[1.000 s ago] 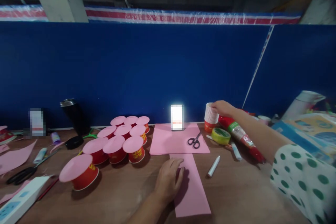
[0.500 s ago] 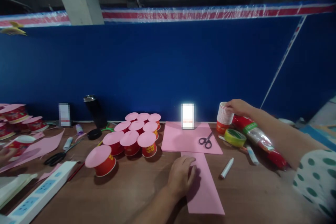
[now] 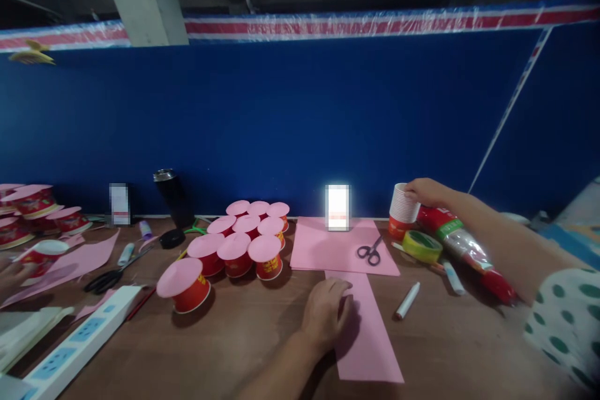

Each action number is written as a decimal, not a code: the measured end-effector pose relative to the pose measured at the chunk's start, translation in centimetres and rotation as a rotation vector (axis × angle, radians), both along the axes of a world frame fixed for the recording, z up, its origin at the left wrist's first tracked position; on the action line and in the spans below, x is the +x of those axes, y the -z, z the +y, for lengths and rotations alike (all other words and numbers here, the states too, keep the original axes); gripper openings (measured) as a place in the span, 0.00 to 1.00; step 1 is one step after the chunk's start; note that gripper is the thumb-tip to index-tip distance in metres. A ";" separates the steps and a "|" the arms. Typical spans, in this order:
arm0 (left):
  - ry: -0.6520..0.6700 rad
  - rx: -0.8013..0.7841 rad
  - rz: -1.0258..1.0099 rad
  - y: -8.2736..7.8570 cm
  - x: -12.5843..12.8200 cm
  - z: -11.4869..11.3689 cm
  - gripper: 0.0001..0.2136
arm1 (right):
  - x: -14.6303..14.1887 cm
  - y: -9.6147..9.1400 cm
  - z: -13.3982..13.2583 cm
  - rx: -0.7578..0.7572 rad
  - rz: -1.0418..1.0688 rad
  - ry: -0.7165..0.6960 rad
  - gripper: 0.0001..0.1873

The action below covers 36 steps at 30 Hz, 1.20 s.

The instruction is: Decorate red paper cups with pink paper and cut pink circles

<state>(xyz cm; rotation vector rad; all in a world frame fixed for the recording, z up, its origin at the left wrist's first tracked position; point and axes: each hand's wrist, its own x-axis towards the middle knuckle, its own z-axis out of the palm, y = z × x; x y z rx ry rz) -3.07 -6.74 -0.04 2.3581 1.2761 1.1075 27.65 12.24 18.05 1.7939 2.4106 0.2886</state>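
Observation:
My left hand [image 3: 325, 314] lies flat, fingers loosely curled, on the left edge of a pink paper strip [image 3: 370, 337] on the wooden table. My right hand [image 3: 424, 190] reaches far right and grips the rim of a stack of red and white paper cups [image 3: 399, 209]. Behind that arm lies a long plastic sleeve of red cups [image 3: 464, 250]. Small black scissors [image 3: 369, 252] rest on a larger pink sheet [image 3: 328, 249]. A white marker [image 3: 407, 300] lies right of the strip.
Several upturned red cups with pink paper discs [image 3: 234, 244] cluster centre-left. A yellow tape roll [image 3: 422, 245], black flask [image 3: 169, 197], bright phone screen [image 3: 337, 206], large scissors [image 3: 110, 276] and a power strip [image 3: 79, 340] are about. Another person's hand [image 3: 12, 275] shows at far left.
The view has swung left, showing more cups and a neighbour's hand. Both my hands stay where they were, left on the strip and right on the cup stack.

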 end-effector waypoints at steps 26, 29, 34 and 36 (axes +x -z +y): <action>0.007 -0.009 -0.011 0.3 0.0 0.2 0.10 | -0.1 -0.5 -0.6 0.129 0.111 0.115 0.12; 0.017 -0.015 -0.008 0.3 0.0 0.2 0.11 | -0.2 -0.6 -0.8 0.144 0.126 0.138 0.12; 0.016 -0.014 -0.007 0.3 0.0 0.1 0.11 | -0.2 -0.7 -0.8 0.149 0.126 0.148 0.14; 0.016 -0.013 -0.009 0.2 0.0 0.1 0.11 | -0.1 -0.7 -0.8 0.151 0.133 0.153 0.17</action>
